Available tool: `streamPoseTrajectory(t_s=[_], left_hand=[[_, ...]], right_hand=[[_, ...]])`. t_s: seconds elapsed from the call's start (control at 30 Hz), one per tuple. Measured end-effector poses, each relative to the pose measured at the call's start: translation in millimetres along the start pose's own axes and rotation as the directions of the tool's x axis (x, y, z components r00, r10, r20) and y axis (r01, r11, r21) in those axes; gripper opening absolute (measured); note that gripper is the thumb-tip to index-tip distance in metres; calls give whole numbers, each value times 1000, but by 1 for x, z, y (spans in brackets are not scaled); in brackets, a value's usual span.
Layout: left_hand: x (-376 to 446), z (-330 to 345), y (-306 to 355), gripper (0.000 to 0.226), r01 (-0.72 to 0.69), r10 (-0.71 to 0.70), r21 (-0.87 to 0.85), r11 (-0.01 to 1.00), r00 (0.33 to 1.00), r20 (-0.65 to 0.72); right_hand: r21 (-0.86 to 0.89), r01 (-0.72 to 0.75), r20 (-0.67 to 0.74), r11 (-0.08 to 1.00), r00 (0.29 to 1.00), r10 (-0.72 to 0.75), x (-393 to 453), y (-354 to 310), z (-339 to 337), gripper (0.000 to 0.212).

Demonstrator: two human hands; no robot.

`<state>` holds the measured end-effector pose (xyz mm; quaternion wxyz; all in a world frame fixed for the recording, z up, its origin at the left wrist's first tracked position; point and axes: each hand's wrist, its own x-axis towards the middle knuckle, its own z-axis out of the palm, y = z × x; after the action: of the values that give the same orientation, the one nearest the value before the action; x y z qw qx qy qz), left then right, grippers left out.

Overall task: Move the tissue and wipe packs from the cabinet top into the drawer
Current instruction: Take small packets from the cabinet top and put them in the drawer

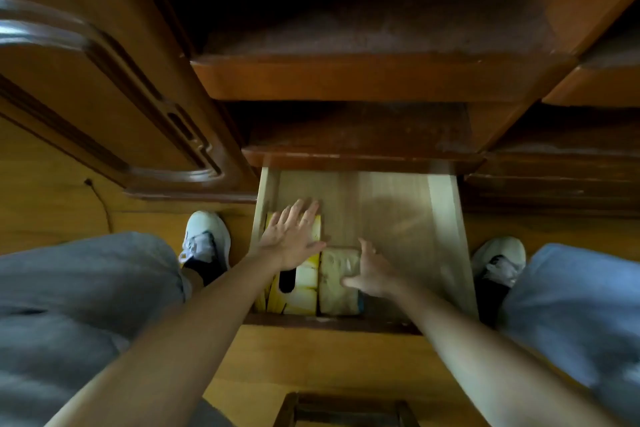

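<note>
A left hand (pixel 294 239) lies flat and spread, fingers wide, palm down over a yellow tissue pack (pixel 301 284) at the left side of an open drawer (pixel 446 218); it grips nothing, and whether the palm presses on the pack or hovers just above it cannot be told. The right hand (pixel 372 276) is likewise open, fingers splayed and slightly curled, its thumb and fingertips at the right edge of a pale wipe pack (pixel 337 284) without closing around it. The two packs lie side by side, touching, in the front left part of the drawer (the yellow one against the left wall, the pale one just to its right), while the drawer's pale wooden bottom shows bare to the right and rear. Above the drawer juts the dark brown edge of the cabinet (pixel 363 76). A white shoe (pixel 207 239) stands on the wooden floor (pixel 311 364) on each side of the drawer, below grey trouser legs.
</note>
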<state>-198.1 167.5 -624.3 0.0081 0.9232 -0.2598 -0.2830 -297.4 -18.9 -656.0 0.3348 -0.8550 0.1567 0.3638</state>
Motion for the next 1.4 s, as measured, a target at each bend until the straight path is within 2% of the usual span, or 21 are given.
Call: streamPoseTrajectory(t_s=[0.07,0.13,0.17,0.2,0.23,0.27,0.33,0.4,0.43,0.47,0.5,0.53,0.63,0.67,0.7,0.8,0.9,1.0,1.13,1.27,1.4], left_hand=[[-15,-29,4,77,-47,47,-4,999,997,-59],[-33,-74,13,60,-125,134,51,991,954,-267],[-44,-103,20,50,-178,202,95,979,870,-450],[-57,-132,28,40,-248,285,149,957,717,-636],[-70,-163,36,31,-317,355,212,925,513,-782],[-85,-197,45,25,-358,396,280,891,307,-866],[-116,-265,61,20,-349,430,394,850,26,-903],[-138,-325,73,18,-283,413,420,862,-86,-907],[-143,-351,78,18,-255,387,396,882,-86,-918],[-145,-373,83,19,-240,347,348,906,-50,-937],[-145,-393,88,22,-238,292,279,930,21,-956],[-141,-408,91,26,-238,234,202,950,112,-966],[-117,-435,97,46,-242,174,91,966,351,-920],[-107,-439,99,53,-250,201,108,962,384,-901],[-96,-443,102,58,-261,235,136,956,399,-886],[-64,-455,116,65,-296,308,190,936,429,-849],[-31,-464,130,63,-300,343,210,931,514,-786],[-4,-466,131,46,-326,254,73,942,556,-791],[6,-473,127,20,-281,89,-65,957,503,-860],[-4,-470,126,31,-286,77,-63,956,454,-888],[-35,-459,124,47,-435,-19,-159,886,309,-951]], right_hand=[[-50,22,9,999,1000,-21,-14,-10,-26,96],[-14,129,-49,991,990,-130,-38,-32,-70,64],[-13,209,-147,978,967,-209,-57,-48,-96,47],[-53,297,-294,953,908,-299,-78,-63,-125,32],[-111,375,-459,920,802,-382,-102,-78,-154,23],[-183,451,-613,874,643,-460,-128,-93,-183,18],[-372,553,-792,745,229,-565,-182,-122,-236,12],[-535,514,-818,671,-117,-563,-229,-143,-285,9],[-593,448,-800,669,-234,-553,-248,-152,-309,9],[-621,378,-784,687,-290,-549,-261,-160,-332,11],[-614,328,-789,718,-269,-553,-270,-168,-353,17],[-577,298,-816,761,-166,-554,-274,-172,-372,26],[-381,194,-851,904,310,-425,-262,-172,-402,63],[-375,135,-835,917,382,-397,-252,-168,-403,73],[-411,83,-828,908,382,-410,-241,-166,-403,80],[-514,32,-820,857,275,-502,-219,-174,-417,85],[-445,12,-834,895,359,-419,-208,-183,-450,73],[-408,-6,-829,913,421,-368,-190,-180,-469,60],[-435,-27,-823,900,418,-385,-179,-176,-475,54],[-415,71,-849,907,326,-415,-194,-169,-459,36],[-172,509,-937,844,181,-300,-224,-169,-423,38]])
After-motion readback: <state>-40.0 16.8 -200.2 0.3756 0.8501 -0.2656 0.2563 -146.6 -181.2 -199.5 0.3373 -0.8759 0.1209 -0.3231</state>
